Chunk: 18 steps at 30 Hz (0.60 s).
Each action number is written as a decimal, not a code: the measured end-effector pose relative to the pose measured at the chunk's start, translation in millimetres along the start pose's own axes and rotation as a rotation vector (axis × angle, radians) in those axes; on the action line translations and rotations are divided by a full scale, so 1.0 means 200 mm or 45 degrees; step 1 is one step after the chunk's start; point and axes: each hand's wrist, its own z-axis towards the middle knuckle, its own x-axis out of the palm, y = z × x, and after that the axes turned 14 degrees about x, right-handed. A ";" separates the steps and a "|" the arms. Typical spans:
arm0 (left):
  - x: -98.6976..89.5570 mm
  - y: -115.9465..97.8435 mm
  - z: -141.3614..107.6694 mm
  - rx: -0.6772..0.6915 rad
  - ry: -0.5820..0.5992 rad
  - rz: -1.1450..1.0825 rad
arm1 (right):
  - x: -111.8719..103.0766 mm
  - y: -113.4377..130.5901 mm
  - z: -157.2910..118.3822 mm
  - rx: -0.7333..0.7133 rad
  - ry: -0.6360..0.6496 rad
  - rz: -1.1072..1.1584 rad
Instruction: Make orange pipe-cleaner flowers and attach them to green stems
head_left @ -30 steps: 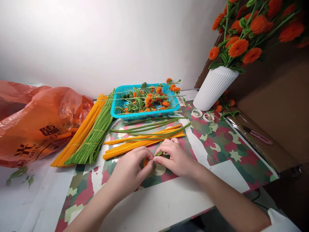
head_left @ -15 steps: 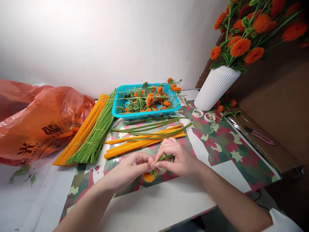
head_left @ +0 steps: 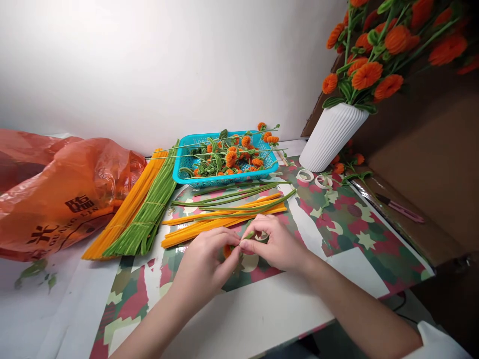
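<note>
My left hand (head_left: 209, 262) is closed around a small orange pipe-cleaner flower (head_left: 227, 251), which my fingers mostly hide. Against its fingertips, my right hand (head_left: 275, 244) pinches a short green pipe cleaner (head_left: 250, 236) at the flower's base. Just beyond my hands lie loose yellow-orange pipe cleaners (head_left: 202, 234) and several green pipe cleaners (head_left: 224, 199). A blue basket (head_left: 224, 181) behind them holds orange flowers and green leaves, with long stems laid across it.
Bundles of orange pipe cleaners (head_left: 123, 212) and green pipe cleaners (head_left: 144, 219) lie left, beside an orange plastic bag (head_left: 71, 194). At right stand a white vase (head_left: 333, 137) of orange flowers, two tape rolls (head_left: 305, 175) and a pink cutter (head_left: 406, 212).
My left hand has turned and wrapped over the flower, which showed below my fingertips before. My right hand keeps its pinch in nearly the same spot. The view has shifted slightly.
</note>
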 end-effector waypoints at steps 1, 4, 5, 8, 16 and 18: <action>-0.01 0.00 0.01 -0.081 0.065 -0.116 | 0.00 0.00 0.00 -0.017 0.022 -0.012; -0.07 0.00 0.03 -0.298 0.192 -0.437 | -0.02 0.00 0.01 -0.131 0.108 -0.054; -0.08 0.01 0.03 -0.350 0.212 -0.534 | -0.02 -0.01 0.01 -0.176 0.130 -0.058; -0.09 0.03 0.03 -0.476 0.260 -0.847 | -0.03 -0.02 0.01 -0.298 0.156 -0.020; -0.05 0.07 0.02 -0.645 0.365 -1.252 | -0.03 -0.02 0.00 -0.327 0.139 0.037; -0.05 0.06 0.02 -0.498 0.248 -0.922 | -0.02 -0.01 -0.01 -0.269 0.080 -0.005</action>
